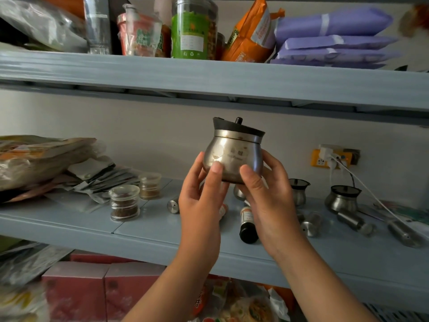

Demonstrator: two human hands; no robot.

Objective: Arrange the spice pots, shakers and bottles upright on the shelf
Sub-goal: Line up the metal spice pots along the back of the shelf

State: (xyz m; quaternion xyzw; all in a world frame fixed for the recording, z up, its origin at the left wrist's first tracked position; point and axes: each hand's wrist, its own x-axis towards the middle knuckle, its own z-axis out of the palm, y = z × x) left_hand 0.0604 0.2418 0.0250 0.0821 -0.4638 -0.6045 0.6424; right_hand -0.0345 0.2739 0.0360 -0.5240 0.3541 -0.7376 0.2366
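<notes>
A: Round-bellied steel spice pot with black lid [234, 149], position?
B: Raised above pale blue-grey shelf [162, 231], clear of it, lid up, slightly tilted.
A: Grips?
B: Left grip [202, 196] curled round lower left side, thumb on front. Right grip [267, 194] cupping lower right side and base.
A: On shelf?
B: Clear glass jar of brown spice [124, 202] upright at left. Dark-capped bottle [248, 225] and small steel shaker [311, 225] lying on sides. Second steel pot [342, 198] upright at right.

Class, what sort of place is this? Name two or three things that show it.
Likely a home pantry: blue-grey shelving holds an orange food packet and glass spice jars, and the left hand and right hand hold a steel spice pot.
</notes>
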